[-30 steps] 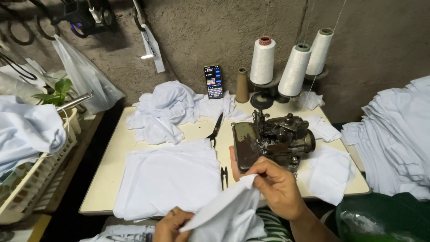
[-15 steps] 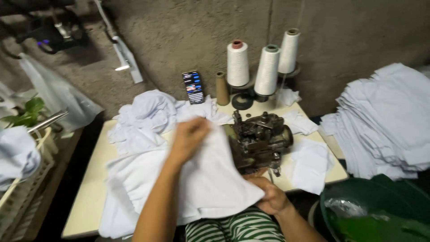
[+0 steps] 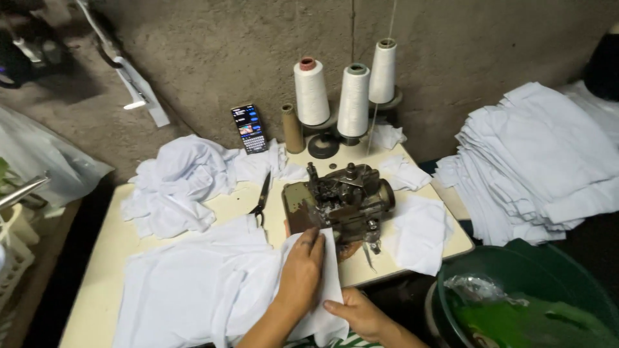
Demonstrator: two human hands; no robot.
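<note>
My left hand (image 3: 300, 270) lies on top of a white fabric piece (image 3: 331, 278) and holds it down, fingertips close to the front of a worn metal sewing machine (image 3: 342, 200). My right hand (image 3: 360, 314) grips the lower edge of the same piece near the table's front edge. The fabric reaches up to the machine's needle area. A larger white garment (image 3: 187, 290) lies spread on the table to the left of my hands.
Black scissors (image 3: 261, 200), a crumpled white cloth heap (image 3: 180, 180) and a phone (image 3: 249, 129) are behind on the cream table (image 3: 103, 251). Three white thread cones (image 3: 353, 100) stand at the back. White pieces (image 3: 419, 232) lie right of the machine; a folded stack (image 3: 535, 161) and green tub (image 3: 535, 277) stand further right.
My left hand has come down from its raised reach over the table and now lies on the fabric by the machine. The fabric has been drawn in and laid against the machine.
</note>
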